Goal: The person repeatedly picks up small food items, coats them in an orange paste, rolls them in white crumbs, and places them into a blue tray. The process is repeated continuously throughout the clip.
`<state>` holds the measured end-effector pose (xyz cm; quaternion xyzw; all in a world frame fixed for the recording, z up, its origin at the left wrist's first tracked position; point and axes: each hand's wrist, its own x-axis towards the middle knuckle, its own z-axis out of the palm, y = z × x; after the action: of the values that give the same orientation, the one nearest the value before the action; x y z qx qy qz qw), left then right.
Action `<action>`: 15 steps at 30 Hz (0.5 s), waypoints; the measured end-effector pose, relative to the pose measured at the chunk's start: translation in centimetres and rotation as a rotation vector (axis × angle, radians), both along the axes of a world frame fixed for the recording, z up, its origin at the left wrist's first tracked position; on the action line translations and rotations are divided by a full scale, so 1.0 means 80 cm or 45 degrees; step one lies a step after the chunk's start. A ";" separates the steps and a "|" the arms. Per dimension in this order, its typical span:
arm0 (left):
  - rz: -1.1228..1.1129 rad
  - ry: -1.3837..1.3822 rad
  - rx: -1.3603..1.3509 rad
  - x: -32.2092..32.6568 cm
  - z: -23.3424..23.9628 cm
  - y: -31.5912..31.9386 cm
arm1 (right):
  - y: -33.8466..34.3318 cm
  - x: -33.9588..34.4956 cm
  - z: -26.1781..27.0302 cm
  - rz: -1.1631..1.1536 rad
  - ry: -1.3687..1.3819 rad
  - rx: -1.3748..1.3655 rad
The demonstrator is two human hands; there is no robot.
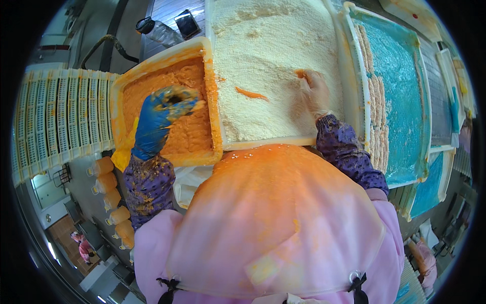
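Note:
My left hand [163, 110], in a blue glove smeared with orange paste, is curled above a tub [217, 140] of thick orange paste [190, 135]. Blur and paste hide whether its fingers hold anything. On the right, my right hand [316, 89] wears a thin clear glove and is closed low over pale crumbs [273, 49] in a wide white tray [265, 144]. A short orange piece [300, 73] shows at its fingertips; the rest is hidden by the hand. Between my hands, an orange-coated strip [251, 93] lies on the crumbs.
Right of the crumbs, a blue-lined tray [402, 110] holds rows of crumb-coated strips [376, 98] along its left side. Stacked slotted plastic trays [64, 121] stand at far left. A bottle [161, 33] and a phone [187, 24] lie behind the tub. Orange-filled jugs [106, 184] line the floor.

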<state>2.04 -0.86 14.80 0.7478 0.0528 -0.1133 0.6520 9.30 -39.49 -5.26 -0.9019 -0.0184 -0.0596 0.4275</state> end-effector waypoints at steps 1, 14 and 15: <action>-0.065 -0.007 -0.044 0.008 0.002 -0.023 | 0.000 0.001 0.000 -0.023 0.017 0.039; -0.563 -0.466 1.309 0.092 -0.255 -0.164 | -0.007 0.010 -0.022 -0.121 0.081 0.279; -0.540 -0.457 1.292 0.090 -0.254 -0.160 | -0.007 0.010 -0.018 -0.136 0.162 0.358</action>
<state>9.26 -13.65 -5.49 0.9686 -0.1618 -0.0733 0.1736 10.13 -40.08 -6.71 -0.8347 0.0652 -0.0269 0.5462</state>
